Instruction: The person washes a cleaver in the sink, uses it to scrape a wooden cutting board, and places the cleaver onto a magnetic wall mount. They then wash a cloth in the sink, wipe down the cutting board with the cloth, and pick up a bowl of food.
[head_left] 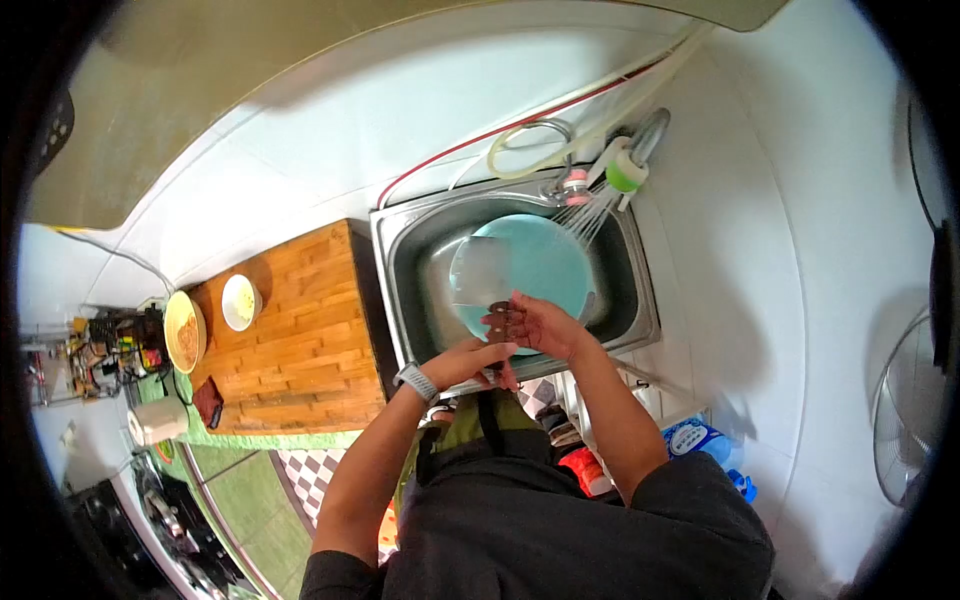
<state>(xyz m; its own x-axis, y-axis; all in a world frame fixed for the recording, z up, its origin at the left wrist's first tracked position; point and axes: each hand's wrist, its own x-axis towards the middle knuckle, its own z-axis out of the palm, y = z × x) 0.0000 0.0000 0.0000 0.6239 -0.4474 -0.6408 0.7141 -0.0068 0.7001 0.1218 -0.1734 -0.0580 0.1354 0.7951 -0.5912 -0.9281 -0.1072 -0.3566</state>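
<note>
A cleaver (481,271) with a broad, shiny rectangular blade and a dark brown handle is held over the sink, blade pointing away from me. My left hand (468,364), with a light grey watch on its wrist, is closed about the lower end of the handle. From the other side, the fingers of my right hand (545,328) lie across the handle near the blade, the palm partly showing. Beneath the blade sits a round light-blue basin (550,255) inside the steel sink (420,270). Water sprays from the faucet head (627,172) toward the basin's right side.
Left of the sink is a thick wooden cutting board (300,330) bearing a small white bowl (240,302) with pale yellow food. A yellowish bowl (185,332) and a dark red cloth (208,402) are by its left edge. A blue-labelled bottle (698,440) stands low at right.
</note>
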